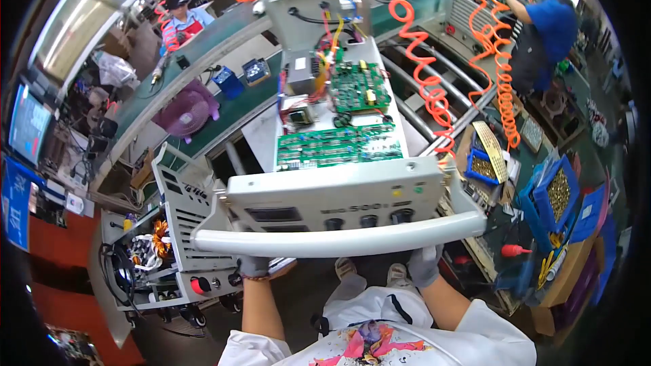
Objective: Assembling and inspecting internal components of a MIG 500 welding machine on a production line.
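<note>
In front of me stands a grey machine chassis with a control panel [339,196], its knobs and dark displays facing me. A white curved handle [339,238] runs across its front. Behind the panel lie green circuit boards [339,146], wiring and a metal back plate [315,17]. My left hand [253,266], in a grey glove, is closed at the panel's lower left, partly behind the handle. My right hand [425,266], also gloved, is closed under the handle's right end. The handle and panel hide most of the fingertips of both hands.
To the left stands an opened wheeled machine [180,224] with exposed coils and cables. Blue bins [556,193] of brass-coloured parts sit at right. Orange coiled hoses [430,88] hang overhead. A purple fan-like part [186,112] lies on the far-left bench. Two other people work farther off.
</note>
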`<state>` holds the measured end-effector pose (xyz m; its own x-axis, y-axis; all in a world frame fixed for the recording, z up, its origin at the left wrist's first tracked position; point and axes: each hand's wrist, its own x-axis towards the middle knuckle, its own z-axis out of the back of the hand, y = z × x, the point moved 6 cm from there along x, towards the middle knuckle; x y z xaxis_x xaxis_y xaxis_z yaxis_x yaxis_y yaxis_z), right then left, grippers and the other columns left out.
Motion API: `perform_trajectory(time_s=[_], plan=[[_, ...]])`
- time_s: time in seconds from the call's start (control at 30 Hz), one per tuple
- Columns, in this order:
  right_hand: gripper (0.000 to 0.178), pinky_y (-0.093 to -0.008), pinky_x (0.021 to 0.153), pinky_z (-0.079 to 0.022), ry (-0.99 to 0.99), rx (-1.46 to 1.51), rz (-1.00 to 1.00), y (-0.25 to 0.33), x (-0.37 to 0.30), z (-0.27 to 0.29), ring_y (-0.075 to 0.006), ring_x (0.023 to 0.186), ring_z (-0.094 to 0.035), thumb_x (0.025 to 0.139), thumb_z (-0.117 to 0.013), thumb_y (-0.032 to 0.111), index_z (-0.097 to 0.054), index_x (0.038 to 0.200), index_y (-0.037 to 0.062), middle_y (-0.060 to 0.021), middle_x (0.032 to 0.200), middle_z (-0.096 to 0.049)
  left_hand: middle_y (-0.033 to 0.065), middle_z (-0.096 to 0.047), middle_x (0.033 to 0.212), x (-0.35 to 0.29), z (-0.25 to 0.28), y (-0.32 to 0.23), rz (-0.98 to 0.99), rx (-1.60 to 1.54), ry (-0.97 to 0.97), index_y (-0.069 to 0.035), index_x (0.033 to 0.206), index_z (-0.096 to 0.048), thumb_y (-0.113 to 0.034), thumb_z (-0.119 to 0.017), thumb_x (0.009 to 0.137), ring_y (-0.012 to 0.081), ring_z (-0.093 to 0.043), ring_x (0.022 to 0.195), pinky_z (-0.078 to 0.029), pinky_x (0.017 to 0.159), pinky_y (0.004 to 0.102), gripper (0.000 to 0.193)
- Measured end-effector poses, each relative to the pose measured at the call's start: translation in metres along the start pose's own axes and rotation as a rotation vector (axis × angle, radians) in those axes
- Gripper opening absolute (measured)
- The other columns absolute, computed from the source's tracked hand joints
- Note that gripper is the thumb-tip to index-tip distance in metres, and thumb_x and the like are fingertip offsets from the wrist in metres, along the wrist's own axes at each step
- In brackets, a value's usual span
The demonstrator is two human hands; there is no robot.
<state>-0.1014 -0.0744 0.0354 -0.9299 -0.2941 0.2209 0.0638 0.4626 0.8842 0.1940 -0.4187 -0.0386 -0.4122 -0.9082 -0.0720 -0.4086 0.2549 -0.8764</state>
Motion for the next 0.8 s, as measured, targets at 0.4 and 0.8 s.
perform_trajectory(time_s=[0.4,0.8], plan=[[0.052,-0.0369,0.087,-0.046,-0.37,-0.257,0.054,0.004,0.025,-0.038,-0.0231,0.096,-0.057,0.097,-0.037,0.041,-0.059,0.114,-0.0031,-0.0127,0.111,-0.06,0.0037,-0.061,0.098,-0.039,-0.126,-0.045,-0.056,0.142,-0.177,0.0,0.113,-0.055,-0.024,-0.045,0.099,0.0138,-0.057,0.09,-0.048,0.079,0.031,0.03],[0.05,-0.0366,0.083,-0.048,-0.22,-0.099,0.117,-0.037,0.063,0.005,-0.0223,0.093,-0.058,0.095,-0.046,0.042,-0.056,0.114,-0.0034,-0.0123,0.107,-0.06,0.0086,-0.06,0.106,-0.092,-0.128,-0.049,-0.248,0.719,0.005,-0.005,0.111,-0.056,-0.029,-0.043,0.1,0.0191,-0.057,0.1,-0.047,0.088,0.0362,0.029]])
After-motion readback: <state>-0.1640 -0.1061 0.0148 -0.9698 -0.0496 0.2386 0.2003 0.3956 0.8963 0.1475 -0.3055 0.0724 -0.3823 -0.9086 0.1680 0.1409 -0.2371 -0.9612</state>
